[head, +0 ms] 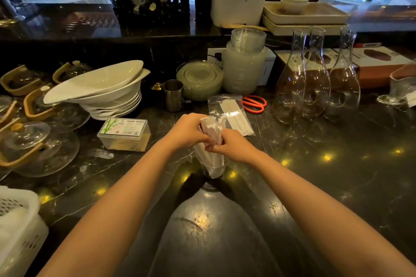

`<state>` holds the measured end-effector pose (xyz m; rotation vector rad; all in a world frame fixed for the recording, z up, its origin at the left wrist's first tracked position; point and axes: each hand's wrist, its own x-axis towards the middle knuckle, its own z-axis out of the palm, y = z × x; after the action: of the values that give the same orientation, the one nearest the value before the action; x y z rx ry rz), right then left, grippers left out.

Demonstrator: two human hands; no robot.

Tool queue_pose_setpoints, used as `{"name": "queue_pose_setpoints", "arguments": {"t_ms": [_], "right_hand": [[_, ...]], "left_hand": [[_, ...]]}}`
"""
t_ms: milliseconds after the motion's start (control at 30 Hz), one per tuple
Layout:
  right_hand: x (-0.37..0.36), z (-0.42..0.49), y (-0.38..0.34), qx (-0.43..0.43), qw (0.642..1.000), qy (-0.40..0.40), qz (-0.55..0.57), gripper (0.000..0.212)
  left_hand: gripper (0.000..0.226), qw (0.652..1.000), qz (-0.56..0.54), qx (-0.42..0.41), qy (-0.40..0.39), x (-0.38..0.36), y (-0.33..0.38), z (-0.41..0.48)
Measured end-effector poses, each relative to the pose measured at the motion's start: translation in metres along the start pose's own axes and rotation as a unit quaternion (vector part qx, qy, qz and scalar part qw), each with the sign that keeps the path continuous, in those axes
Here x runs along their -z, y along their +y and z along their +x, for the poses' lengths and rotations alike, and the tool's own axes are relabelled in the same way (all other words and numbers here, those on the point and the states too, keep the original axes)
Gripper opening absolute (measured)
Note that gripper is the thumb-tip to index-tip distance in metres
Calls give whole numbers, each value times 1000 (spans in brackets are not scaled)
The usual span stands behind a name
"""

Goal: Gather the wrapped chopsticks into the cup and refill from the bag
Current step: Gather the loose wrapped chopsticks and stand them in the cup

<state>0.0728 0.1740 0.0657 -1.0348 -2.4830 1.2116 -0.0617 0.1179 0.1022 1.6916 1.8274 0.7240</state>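
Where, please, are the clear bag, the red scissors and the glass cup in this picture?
clear bag (pixel 233 117), head view: on the wrapped chopsticks inside it.
red scissors (pixel 255 104), head view: on the handle loops.
glass cup (pixel 213 170), head view: on its lower wall.

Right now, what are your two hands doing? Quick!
Left hand: closed around the wrapped chopsticks above the cup.
Right hand: closed, pinching the same bundle.
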Motion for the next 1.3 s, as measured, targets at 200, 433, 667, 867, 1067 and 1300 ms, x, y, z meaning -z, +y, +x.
{"name": "queue_pose_setpoints", "arguments": {"t_ms": [200, 433, 667, 867, 1067, 1300], "right_hand": [[10, -3, 8, -11, 997, 55, 58, 27], [18, -2, 13, 13, 972, 170, 163, 24], [21, 1, 19, -17, 954, 233, 187, 12], [13, 2, 22, 3, 974, 195, 115, 31], [9, 5, 23, 7, 986, 167, 13, 39], [5, 6, 19, 40, 987, 146, -61, 40]], "left_hand": [[10, 999, 1, 18, 49, 1, -8, -10], [19, 988, -77, 32, 128, -3, -24, -21], [38, 962, -214, 74, 152, -13, -33, -25], [28, 964, -189, 40, 184, -19, -30, -20], [41, 979, -136, 46, 148, -28, -36, -17], [47, 997, 8, 35, 73, -36, -41, -12]]}}
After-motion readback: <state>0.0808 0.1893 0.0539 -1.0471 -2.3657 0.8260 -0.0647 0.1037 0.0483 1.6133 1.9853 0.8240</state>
